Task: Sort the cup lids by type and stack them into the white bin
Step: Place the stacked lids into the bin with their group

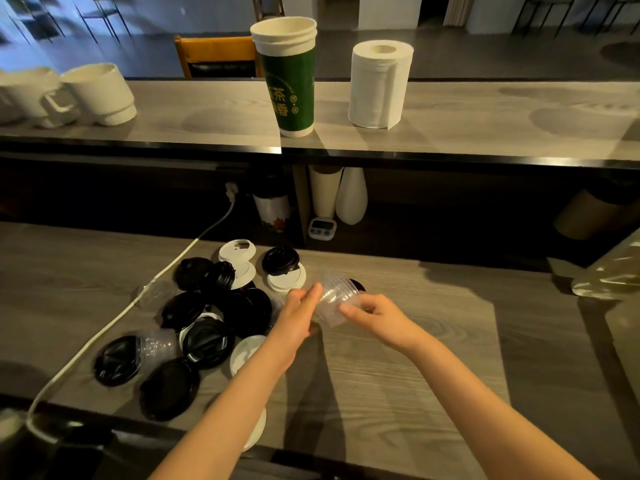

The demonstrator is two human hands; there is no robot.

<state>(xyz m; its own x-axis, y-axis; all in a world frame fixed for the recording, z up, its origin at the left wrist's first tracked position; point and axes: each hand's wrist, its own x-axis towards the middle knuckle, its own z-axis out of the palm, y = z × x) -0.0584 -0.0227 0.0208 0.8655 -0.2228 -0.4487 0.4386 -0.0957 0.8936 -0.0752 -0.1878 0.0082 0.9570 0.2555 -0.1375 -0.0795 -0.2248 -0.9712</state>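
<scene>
Black lids [169, 388] lay loose, left of the hands. Left hand [299, 315] and right hand [374, 315], close together, both gripped nested clear lids [334, 296]. Just beyond them lay unsorted white lids [287, 280]. No white bin was seen, so sorting looked barely begun.

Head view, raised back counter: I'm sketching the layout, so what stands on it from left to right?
Cluster of white handled mugs → tall nested white paper cups with a green sleeve → upright roll of white paper towel.
</scene>
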